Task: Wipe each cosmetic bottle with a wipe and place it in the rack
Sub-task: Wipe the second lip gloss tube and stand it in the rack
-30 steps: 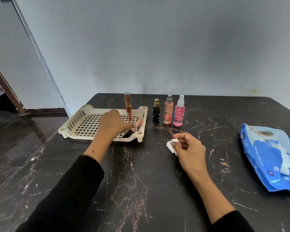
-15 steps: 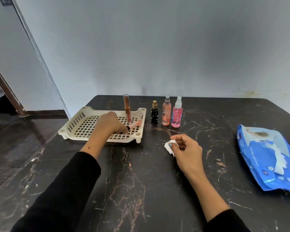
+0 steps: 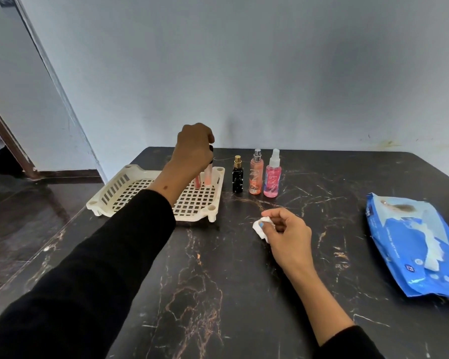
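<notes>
A crumpled wipe [image 3: 260,227] is pinched in the right hand [image 3: 287,235], nearest. Farther off, a peach tube [image 3: 208,177] is gripped upright by the left hand [image 3: 193,149] in the rack [image 3: 119,185], beside another tube [image 3: 197,181]. Three bottles [image 3: 256,174] right of that grip appear left to wipe.

Left hand [image 3: 193,149] raised over the cream rack [image 3: 119,189], fingers curled round the top of a peach tube [image 3: 208,177] standing upright beside a second tube [image 3: 197,181]. Right hand [image 3: 287,234] low over the dark surface [image 3: 218,294], pinching a white wipe [image 3: 258,226]. Three bottles [image 3: 256,174] upright just right of the rack; blue wipes pack [image 3: 412,244] far right.
</notes>
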